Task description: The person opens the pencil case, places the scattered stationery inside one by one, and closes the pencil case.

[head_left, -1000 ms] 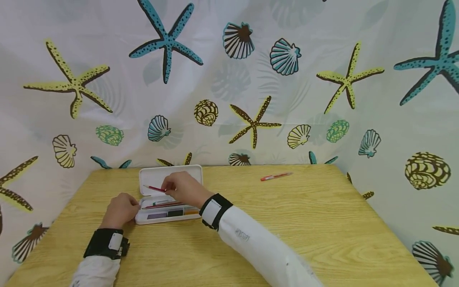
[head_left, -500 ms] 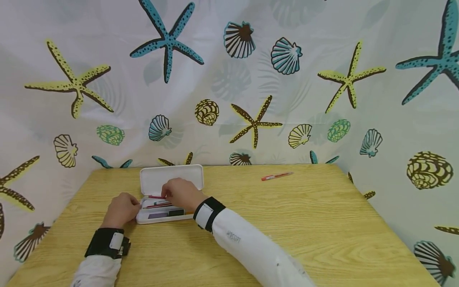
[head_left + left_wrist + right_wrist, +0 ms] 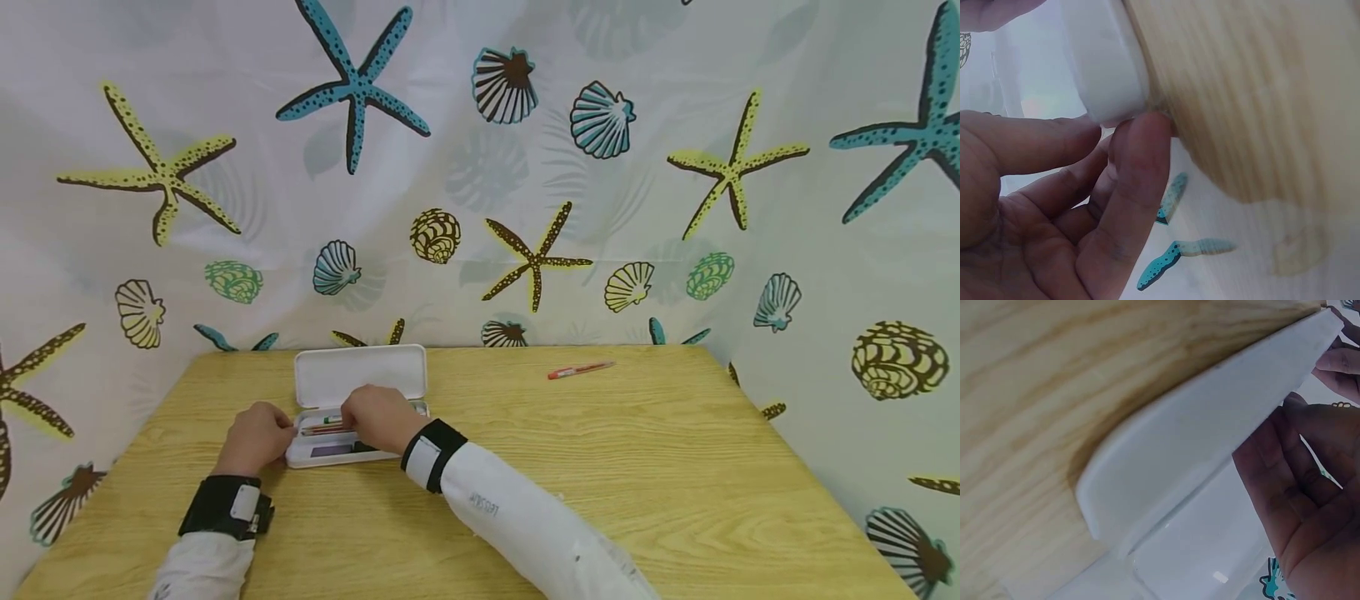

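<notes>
On the left part of the table lies a white pencil case (image 3: 341,460), its lid (image 3: 322,375) raised at the back. My left hand (image 3: 255,437) pinches the case's left end between thumb and fingers; the case end (image 3: 1104,69) also shows in the left wrist view. Reaching down into the case, my right hand (image 3: 381,419) has thumb and fingers together at a red pencil (image 3: 326,431); its fingertips are hidden behind the hand and the case wall (image 3: 1191,425). Beside the pencil lie another thin red pencil and a green-marked white item (image 3: 332,419). A purple block (image 3: 330,451) fills the front compartment's left part.
A red pen (image 3: 581,370) lies at the back of the wooden table (image 3: 600,467), right of the case. A white curtain (image 3: 465,175) with starfish and shells stands behind the table and along its sides.
My right hand has lowered the red pencil from in front of the lid into the case, beside the other pencil. My left hand keeps its hold on the case end.
</notes>
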